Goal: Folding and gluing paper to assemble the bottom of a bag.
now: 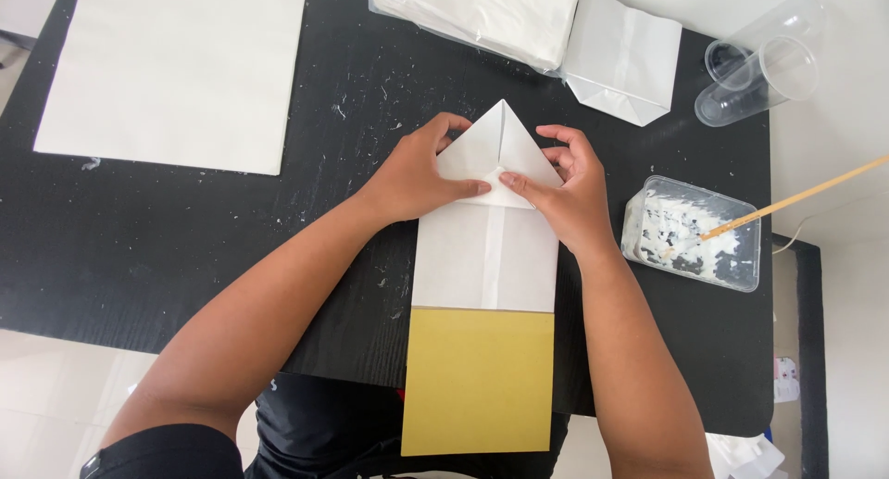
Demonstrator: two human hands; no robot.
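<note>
A white paper piece [486, 257] is seen flat at the centre of the black surface [185, 247], its far end folded into a triangular point w/ a crease down the middle. A lengthwise seam strip runs down the white body. A yellow card [478, 382] is tucked into its near end and juts out over the surface edge toward the person.

The left hand [421, 175] is laid on the left flap of the point, fingers curled at the far edge, forefinger pressed flat near the centre; nothing is gripped. The right hand [567, 187] is set likewise on the right flap, fingertips pressed down by the centre fold, palm spread rather than closed.

The surface is dark, wood-grained, flecked w/ white scraps. A pale floor is visible at left and near, a light wall or floor at right.

Counted: 1 large white sheet [176, 71] far left; 1 stack of white paper in clear wrap [482, 16] at the far edge; 1 finished white bag [622, 57] beside it; 2 clear plastic cups [759, 67] lying on their sides, far right; 1 clear tub of white paste [693, 233] just right of the right hand, w/ 1 wooden stick [796, 199] resting in it.
</note>
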